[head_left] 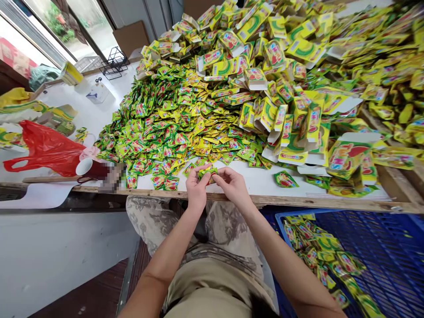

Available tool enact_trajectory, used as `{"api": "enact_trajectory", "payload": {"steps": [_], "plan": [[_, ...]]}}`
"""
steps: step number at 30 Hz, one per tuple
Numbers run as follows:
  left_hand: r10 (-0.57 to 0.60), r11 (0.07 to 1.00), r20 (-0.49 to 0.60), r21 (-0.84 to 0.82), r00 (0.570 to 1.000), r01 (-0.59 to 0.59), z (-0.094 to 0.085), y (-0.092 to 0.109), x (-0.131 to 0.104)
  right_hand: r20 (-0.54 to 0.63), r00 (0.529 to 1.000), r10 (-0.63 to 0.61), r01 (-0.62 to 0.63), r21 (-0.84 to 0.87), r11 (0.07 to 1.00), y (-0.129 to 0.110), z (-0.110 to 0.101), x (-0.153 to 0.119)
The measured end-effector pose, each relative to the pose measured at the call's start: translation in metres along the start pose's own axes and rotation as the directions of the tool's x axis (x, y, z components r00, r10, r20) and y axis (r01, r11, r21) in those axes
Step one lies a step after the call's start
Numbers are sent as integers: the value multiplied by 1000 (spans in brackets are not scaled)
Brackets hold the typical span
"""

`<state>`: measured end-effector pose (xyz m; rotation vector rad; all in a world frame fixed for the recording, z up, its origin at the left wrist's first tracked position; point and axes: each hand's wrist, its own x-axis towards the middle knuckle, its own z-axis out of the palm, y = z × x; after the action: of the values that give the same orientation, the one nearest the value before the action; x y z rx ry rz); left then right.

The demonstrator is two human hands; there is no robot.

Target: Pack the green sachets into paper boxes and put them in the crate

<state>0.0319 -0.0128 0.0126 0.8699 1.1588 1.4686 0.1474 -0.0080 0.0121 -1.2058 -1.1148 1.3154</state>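
Both my hands meet over the front edge of the white table (251, 179). My left hand (196, 187) is closed on a small green and yellow candy packet (208, 171), thumb on top. The fingers of my right hand (234, 184) pinch the same packet from its right side. Just beyond them lies a big heap of green packets (155, 119), blending into yellow ones. To the right of my hands a single green packet (286, 179) lies flat by the edge.
Yellow boxes (265, 110), many open, pile up behind and right. A blue crate (380, 247) with packets stands below at right. On the left are a red plastic bag (49, 148), a dark red mug (94, 170), a white box (98, 92) and a black wire rack (114, 64).
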Motion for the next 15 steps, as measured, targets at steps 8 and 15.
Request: {"api": "enact_trajectory", "payload": {"steps": [8,15], "plan": [[-12,982,198,188,980,-26,-8,11,6,188,971,-149,193,-244,950,-6,-14,6],[-104,991,241,110,965,80,2,8,11,177,975,-135,197,-400,895,3,-31,5]]}}
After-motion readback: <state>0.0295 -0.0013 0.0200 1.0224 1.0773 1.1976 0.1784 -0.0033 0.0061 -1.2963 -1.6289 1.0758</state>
